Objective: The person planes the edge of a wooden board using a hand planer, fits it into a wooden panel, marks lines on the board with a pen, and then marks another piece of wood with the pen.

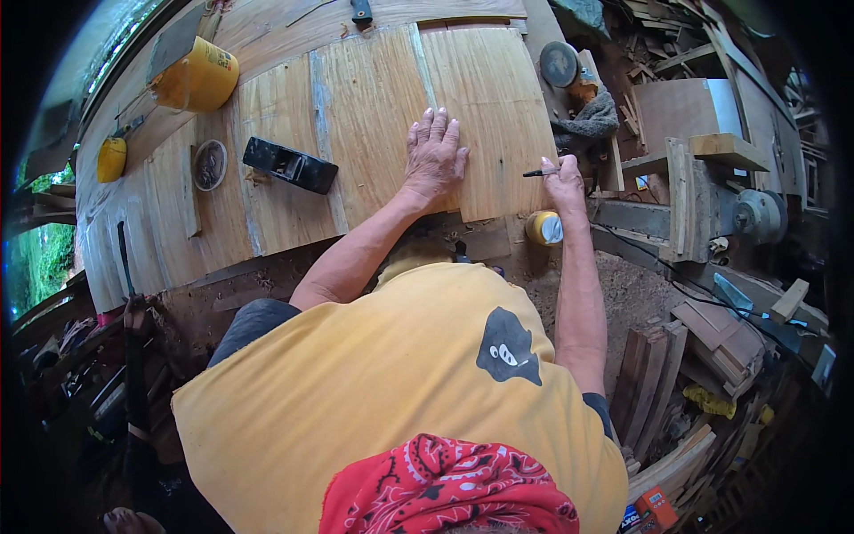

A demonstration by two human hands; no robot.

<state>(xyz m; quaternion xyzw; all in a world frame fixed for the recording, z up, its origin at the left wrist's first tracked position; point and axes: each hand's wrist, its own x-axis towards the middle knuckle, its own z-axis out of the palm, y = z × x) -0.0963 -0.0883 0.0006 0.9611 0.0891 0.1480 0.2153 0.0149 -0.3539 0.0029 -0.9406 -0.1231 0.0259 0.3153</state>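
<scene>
My left hand [434, 153] lies flat with fingers stretched out on the pale wooden panel [374, 98], beside a joint between two boards. Near the panel's right edge, my right hand [566, 187] pinches a slim dark marker pen [538, 173]. Its tip points left, over the rightmost board; whether it touches the wood I cannot tell. Just below the right hand stands a small yellow can [543, 229] with a whitish top. To the left of my left hand, a black hand plane [291, 165] rests on the boards.
On the left are a yellow bucket [197, 78], a round shallow tub [210, 165] and a small yellow container [111, 160]. A disc tool [560, 64] and a grey cloth [592, 120] lie beyond the panel's right edge. Stacked offcuts [649, 383] and a cable [658, 267] occupy the right.
</scene>
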